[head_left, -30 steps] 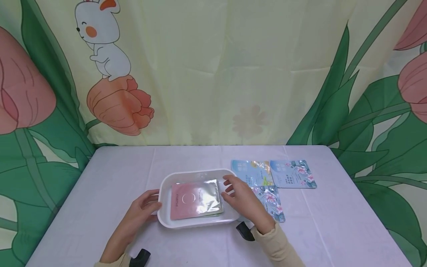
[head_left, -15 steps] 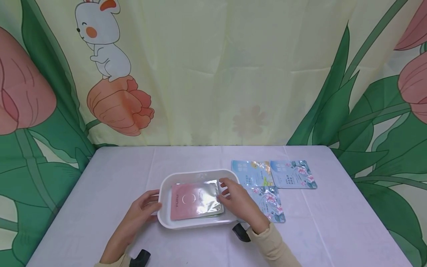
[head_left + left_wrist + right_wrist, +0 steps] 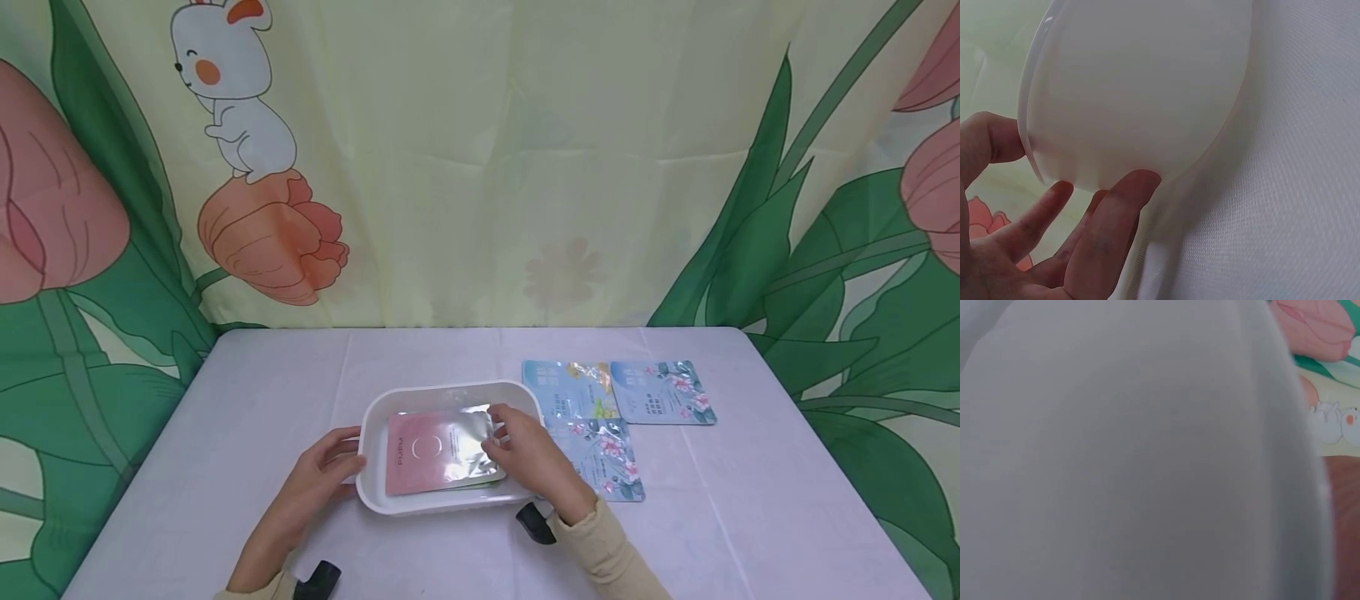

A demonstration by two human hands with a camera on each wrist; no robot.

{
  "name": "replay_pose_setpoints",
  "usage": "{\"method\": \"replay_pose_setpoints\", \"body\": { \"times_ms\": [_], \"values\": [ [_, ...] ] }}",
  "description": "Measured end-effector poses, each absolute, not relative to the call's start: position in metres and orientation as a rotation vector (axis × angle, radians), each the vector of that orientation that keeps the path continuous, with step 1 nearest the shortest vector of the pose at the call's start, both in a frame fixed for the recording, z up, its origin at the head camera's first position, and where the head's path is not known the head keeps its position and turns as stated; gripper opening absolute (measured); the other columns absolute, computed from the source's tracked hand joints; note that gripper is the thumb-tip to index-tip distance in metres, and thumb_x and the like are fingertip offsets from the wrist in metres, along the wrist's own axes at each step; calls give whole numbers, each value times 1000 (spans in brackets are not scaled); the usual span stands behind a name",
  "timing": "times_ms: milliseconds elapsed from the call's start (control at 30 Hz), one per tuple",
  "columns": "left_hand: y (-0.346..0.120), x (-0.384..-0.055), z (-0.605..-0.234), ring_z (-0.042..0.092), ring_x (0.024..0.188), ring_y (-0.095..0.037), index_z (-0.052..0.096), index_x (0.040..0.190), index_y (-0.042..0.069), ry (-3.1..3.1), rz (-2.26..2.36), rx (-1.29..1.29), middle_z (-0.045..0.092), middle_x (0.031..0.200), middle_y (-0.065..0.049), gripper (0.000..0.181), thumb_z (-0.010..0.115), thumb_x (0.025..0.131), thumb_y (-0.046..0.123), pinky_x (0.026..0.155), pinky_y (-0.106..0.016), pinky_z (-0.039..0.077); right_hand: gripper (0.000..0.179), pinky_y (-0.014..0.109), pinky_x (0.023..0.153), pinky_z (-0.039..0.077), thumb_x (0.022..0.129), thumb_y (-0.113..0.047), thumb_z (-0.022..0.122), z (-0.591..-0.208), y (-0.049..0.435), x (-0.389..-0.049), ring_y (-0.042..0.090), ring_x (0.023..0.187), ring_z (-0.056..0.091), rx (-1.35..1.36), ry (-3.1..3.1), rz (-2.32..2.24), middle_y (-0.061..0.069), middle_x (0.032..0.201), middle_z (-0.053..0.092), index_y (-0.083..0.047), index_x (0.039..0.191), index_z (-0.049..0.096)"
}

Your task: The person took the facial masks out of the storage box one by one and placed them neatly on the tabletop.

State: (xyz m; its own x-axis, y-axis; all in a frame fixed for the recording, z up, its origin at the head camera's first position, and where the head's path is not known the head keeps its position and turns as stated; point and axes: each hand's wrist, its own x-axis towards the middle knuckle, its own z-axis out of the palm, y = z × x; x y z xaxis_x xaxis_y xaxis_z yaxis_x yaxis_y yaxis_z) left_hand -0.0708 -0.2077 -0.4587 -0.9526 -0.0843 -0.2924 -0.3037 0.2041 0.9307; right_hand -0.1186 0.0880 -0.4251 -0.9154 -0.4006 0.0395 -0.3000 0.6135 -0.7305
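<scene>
A white plastic tray (image 3: 450, 503) sits on the table with a pink and silver sheet mask packet (image 3: 423, 454) lying in it. A green edge shows beneath that packet. My left hand (image 3: 321, 467) grips the tray's left end; in the left wrist view the thumb is at the rim and the fingers (image 3: 1138, 184) are against the outer wall. My right hand (image 3: 528, 446) reaches over the tray's right side, curved fingertips at the packet's silver right edge. In the right wrist view the blurred tray wall (image 3: 1147, 456) hides the fingers.
Right of the tray lie a blue and yellow packet (image 3: 570, 390), a blue floral packet (image 3: 663, 392) and another floral packet (image 3: 607, 458), partly behind the right hand. A white cloth covers the table (image 3: 262, 375); a printed curtain (image 3: 480, 167) hangs behind.
My right hand has slid a little to the left, its fingertips coming over the packet's silver edge. The left hand, the tray and the packets stay where they were.
</scene>
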Motion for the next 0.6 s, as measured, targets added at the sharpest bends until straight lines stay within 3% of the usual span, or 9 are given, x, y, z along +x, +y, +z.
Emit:
{"method": "replay_pose_setpoints", "body": {
  "times_ms": [200, 300, 600],
  "values": [
    [-208, -69, -457, 65, 112, -27, 48, 142, 10, 2295, 1839, -365, 56, 137, -20, 52, 67, 93, 20, 78, -33, 61, 39, 41, 76, 57, 86, -4, 70, -427, 85, -118, 30, 92, 67, -618, 2763, -1122, 20, 106, 67, 9, 122, 58],
    [-207, -70, -457, 65, 112, -27, 49, 141, 11, 2295, 1839, -372, 56, 137, -20, 52, 66, 93, 19, 78, -33, 61, 39, 44, 80, 56, 85, -5, 70, -428, 84, -118, 31, 93, 65, -651, 2799, -1068, 19, 100, 67, 10, 120, 59],
    [-208, -70, -458, 65, 112, -27, 49, 141, 10, 2292, 1845, -366, 56, 136, -20, 52, 66, 93, 19, 78, -33, 61, 46, 50, 96, 50, 84, -7, 73, -431, 80, -117, 38, 108, 61, -610, 2848, -950, 25, 115, 65, 12, 122, 58]
  ]
}}
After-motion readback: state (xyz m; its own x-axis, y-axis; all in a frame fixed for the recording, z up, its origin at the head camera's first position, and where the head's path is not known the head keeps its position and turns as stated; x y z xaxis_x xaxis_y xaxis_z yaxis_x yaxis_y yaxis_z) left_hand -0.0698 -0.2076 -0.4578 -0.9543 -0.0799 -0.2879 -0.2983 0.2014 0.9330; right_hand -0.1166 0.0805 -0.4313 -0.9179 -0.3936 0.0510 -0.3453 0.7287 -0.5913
